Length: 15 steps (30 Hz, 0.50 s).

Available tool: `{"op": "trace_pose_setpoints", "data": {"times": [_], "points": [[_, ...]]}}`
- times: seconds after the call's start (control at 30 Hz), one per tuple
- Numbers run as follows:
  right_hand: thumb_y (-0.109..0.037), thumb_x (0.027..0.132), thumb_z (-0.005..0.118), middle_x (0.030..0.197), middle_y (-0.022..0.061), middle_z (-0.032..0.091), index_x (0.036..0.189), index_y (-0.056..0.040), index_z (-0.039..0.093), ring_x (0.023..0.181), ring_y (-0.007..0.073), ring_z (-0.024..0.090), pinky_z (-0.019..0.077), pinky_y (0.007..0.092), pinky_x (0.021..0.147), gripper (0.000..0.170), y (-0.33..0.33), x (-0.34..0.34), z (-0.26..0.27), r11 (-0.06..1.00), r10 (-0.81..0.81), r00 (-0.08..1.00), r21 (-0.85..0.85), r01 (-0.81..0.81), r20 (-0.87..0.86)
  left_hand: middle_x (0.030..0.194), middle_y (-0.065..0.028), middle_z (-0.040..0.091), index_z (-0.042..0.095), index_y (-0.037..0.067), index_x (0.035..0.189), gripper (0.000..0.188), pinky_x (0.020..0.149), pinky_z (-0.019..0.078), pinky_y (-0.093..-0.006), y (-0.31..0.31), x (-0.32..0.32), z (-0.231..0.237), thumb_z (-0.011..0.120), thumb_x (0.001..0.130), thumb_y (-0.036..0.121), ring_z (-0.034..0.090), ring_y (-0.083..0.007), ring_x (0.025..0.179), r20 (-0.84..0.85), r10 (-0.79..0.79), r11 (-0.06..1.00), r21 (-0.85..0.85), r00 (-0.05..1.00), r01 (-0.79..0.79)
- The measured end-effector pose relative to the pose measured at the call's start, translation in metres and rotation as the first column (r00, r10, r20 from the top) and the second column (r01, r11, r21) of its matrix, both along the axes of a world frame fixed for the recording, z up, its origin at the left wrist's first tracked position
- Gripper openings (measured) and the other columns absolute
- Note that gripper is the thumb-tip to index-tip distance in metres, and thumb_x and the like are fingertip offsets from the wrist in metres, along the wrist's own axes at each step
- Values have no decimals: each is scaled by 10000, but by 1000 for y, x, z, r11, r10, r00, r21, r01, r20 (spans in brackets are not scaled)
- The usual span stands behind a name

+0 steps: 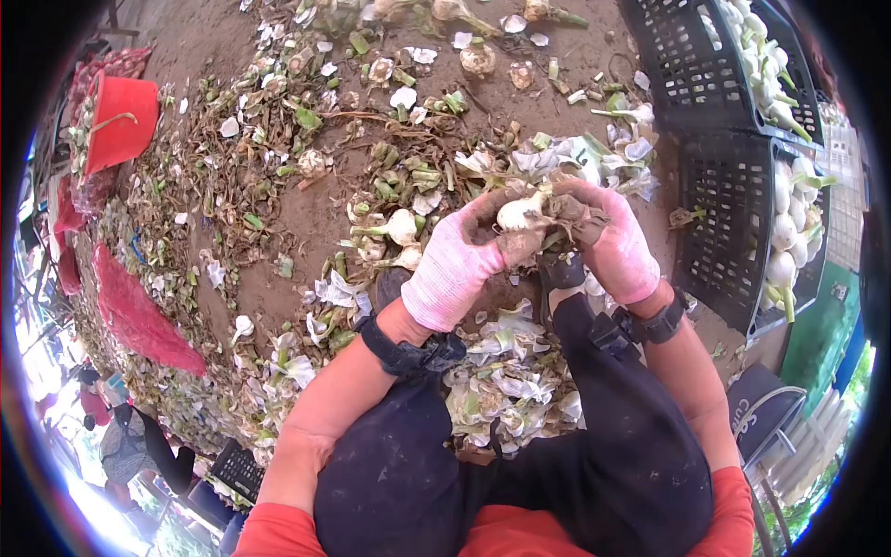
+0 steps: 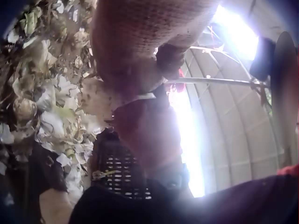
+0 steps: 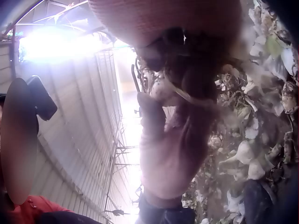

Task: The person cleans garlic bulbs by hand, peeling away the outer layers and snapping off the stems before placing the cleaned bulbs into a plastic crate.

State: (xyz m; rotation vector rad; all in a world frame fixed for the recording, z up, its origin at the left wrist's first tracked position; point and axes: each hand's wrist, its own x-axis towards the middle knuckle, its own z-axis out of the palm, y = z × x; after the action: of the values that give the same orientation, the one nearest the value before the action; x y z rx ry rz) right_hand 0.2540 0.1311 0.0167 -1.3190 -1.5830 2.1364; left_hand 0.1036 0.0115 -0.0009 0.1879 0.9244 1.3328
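In the head view, both hands wear pink gloves with dirt-darkened fingers and meet in front of the knees. My left hand grips a white garlic bulb between thumb and fingers. Close against it, my right hand pinches the bulb's brown, dry outer leaves. In the right wrist view the bulb shows at the left hand's fingers, with roots hanging off its side. The left wrist view is dark, and there the bulb is mostly hidden behind the fingers.
Two black crates of trimmed white bulbs stand at the right. Peeled skins lie between the legs. Loose bulbs lie left of the hands. A red bucket and a red mesh sack are farther left.
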Motion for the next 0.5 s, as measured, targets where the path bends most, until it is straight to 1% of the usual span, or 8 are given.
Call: {"op": "trace_pose_setpoints", "data": {"times": [0.07, 0.1, 0.17, 0.2, 0.33, 0.43, 0.5], "points": [[-144, 891, 663, 918, 54, 663, 1000, 31, 640, 831, 77, 566, 478, 258, 736, 207, -1, 1, -1, 1000, 7, 997, 29, -4, -82, 1199, -98, 595, 439, -28, 1338, 635, 937, 504, -316, 4, -1, 6, 762, 798, 62, 606, -159, 1071, -84, -7, 997, -82, 996, 0], [-144, 891, 663, 918, 54, 663, 1000, 31, 640, 831, 77, 566, 478, 258, 736, 207, 0, 1, -2, 1000, 5, 997, 29, -2, -80, 1199, -98, 595, 439, -28, 1338, 635, 937, 504, -316, 4, 2, 4, 762, 798, 62, 606, -159, 1071, -82, -9, 997, -82, 997, 2], [-151, 881, 673, 889, 51, 663, 997, 29, 632, 816, 77, 568, 481, 264, 731, 218, 2, -1, -5, 979, 116, 993, 170, -108, -36, 1195, -104, 598, 435, -29, 1339, 649, 935, 505, -308, 1, 12, -1, 763, 781, 26, 597, -156, 1077, -228, 7, 1000, -2, 974, -8], [-132, 872, 675, 850, 58, 662, 982, 31, 627, 800, 83, 571, 483, 267, 720, 202, 3, -4, 2, 966, 138, 990, 216, -142, 33, 1196, -106, 601, 455, -34, 1324, 632, 938, 505, -307, 1, 16, 4, 760, 771, -3, 591, -159, 1085, -322, -1, 1000, -7, 947, -1], [-107, 872, 664, 823, 57, 660, 964, 31, 634, 783, 83, 567, 483, 266, 706, 168, 4, -4, 2, 976, 114, 993, 184, -117, 28, 1148, -98, 624, 495, -44, 1286, 594, 916, 521, -308, 1, 15, -2, 784, 776, 48, 605, -153, 1060, -336, 37, 999, -13, 941, -44], [-99, 875, 656, 827, 53, 662, 951, 30, 648, 780, 78, 565, 485, 267, 701, 150, 7, 1, 2, 966, 163, 986, 200, -165, 26, 1159, -104, 620, 509, -45, 1270, 564, 915, 521, -307, 1, 10, -2, 779, 786, 57, 605, -154, 1059, -329, 7, 1000, -24, 944, -16], [-102, 874, 658, 831, 48, 664, 947, 27, 661, 774, 70, 561, 484, 265, 696, 149, 7, 4, -3, 948, 179, 984, 268, -173, 5, 1172, -115, 613, 522, -52, 1254, 531, 917, 521, -305, 2, 7, 4, 770, 800, 70, 600, -153, 1061, -283, -69, 996, -77, 957, 49]]}}
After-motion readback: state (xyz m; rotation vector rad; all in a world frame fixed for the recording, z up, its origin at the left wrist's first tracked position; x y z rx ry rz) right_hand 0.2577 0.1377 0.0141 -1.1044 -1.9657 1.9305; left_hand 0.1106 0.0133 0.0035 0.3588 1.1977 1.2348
